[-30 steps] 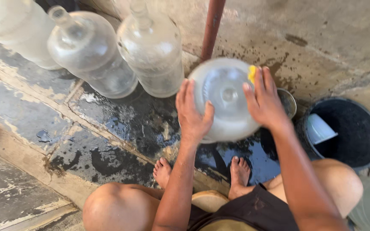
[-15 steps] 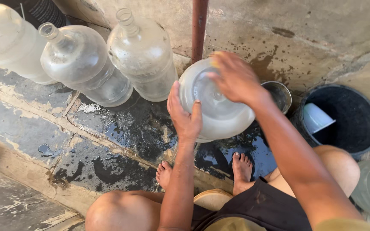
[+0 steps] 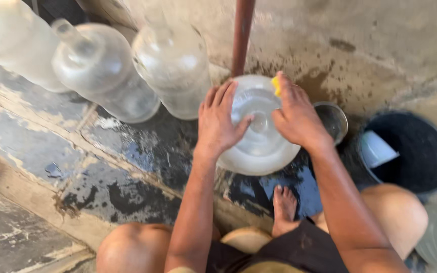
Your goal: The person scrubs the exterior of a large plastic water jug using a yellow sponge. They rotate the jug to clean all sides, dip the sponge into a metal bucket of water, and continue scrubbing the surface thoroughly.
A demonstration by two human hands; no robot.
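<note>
Wet, dark-stained stone slab floor (image 3: 127, 167) with pale joints, meeting a stained concrete wall (image 3: 380, 45); a reddish-brown vertical pipe (image 3: 242, 35) runs up the wall. Three large clear plastic water jugs lie side by side at upper left: the nearest jug (image 3: 173, 65), a middle jug (image 3: 102, 76), and a far jug (image 3: 11, 43) cut off by the frame edge. At right, a black round bucket (image 3: 431, 167) containing a pale blue scoop (image 3: 378, 149); just beside it, a small metal bowl (image 3: 332, 119), partly covered by the right wrist. A large clear round plastic jug (image 3: 259, 146) is held before the pipe, over the wet floor and above the person's bare foot (image 3: 284, 207). Left hand (image 3: 218, 124): palm flat on the jug's left side, fingers spread, pressing rather than clasping. Right hand (image 3: 297, 119): laid on the jug's upper right, fingers closed onto a small yellow sponge (image 3: 276, 85), mostly hidden beneath them. Knees and dark shorts fill the lower frame; the jug's neck cannot be made out.
</note>
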